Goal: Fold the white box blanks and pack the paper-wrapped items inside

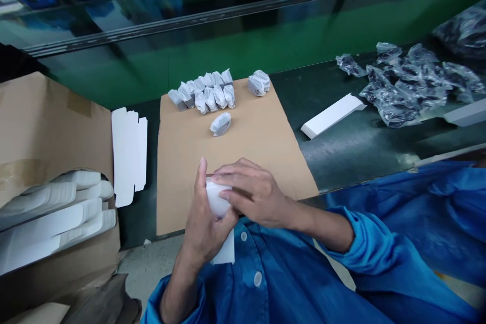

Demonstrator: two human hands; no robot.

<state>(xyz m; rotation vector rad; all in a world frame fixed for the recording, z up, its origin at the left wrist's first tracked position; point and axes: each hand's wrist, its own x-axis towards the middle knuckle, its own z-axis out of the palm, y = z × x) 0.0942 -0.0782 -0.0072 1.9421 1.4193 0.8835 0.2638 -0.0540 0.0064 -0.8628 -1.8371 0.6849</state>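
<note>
My left hand [205, 217] is wrapped round a small white carton [218, 202], held upright close to my chest. The carton's lower end pokes out below the hand. My right hand [252, 192] rests over the carton's top end, fingers curled and pressing on it. Both hands hover over the near edge of a brown cardboard sheet [261, 147]. One small wrapped grey part [220, 123] lies alone on the sheet's middle. Farther back, a row of several wrapped parts [207, 92] and another small group [258, 82] sit at the sheet's far edge.
A stack of flat white carton blanks [129, 152] lies left of the sheet. A cardboard box [49, 126] at the left holds folded white cartons [53, 217]. One closed white carton [332, 115] and a heap of clear bags with dark parts [410, 83] lie on the dark belt at right.
</note>
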